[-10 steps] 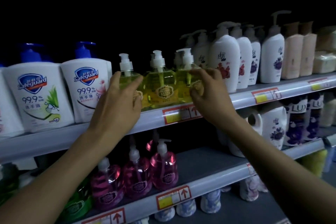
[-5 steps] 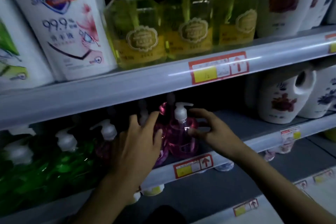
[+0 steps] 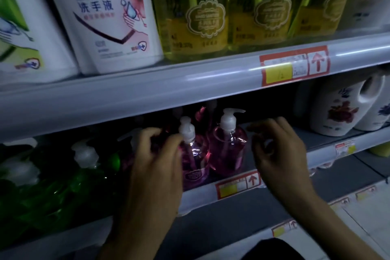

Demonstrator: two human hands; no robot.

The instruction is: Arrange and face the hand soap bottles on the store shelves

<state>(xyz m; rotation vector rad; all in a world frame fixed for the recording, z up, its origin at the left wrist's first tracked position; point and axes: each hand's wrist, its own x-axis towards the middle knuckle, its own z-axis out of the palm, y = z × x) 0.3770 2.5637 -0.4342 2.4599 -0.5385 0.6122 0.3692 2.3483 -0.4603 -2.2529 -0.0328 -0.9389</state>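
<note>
Two pink hand soap bottles with white pumps stand at the front of the lower shelf (image 3: 325, 153): the middle one (image 3: 195, 160) and the right one (image 3: 229, 150). My left hand (image 3: 156, 167) covers a third pink bottle left of them, with fingers and thumb curled round its upper part; the thumb lies against the middle bottle's pump. My right hand (image 3: 278, 154) hovers just right of the right pink bottle, fingers loosely curled and blurred, holding nothing.
Green soap bottles (image 3: 84, 175) fill the lower shelf to the left. Above stand yellow soap bottles (image 3: 194, 17) and white Safeguard bottles (image 3: 105, 17). A white flowered jug (image 3: 341, 110) sits at the right, with bare shelf between it and my right hand. Price tags (image 3: 238, 183) line the rails.
A second ago both hands were on the yellow bottles above; they dropped to the pink bottles. Since half a second ago my right hand has drawn away from the right pink bottle.
</note>
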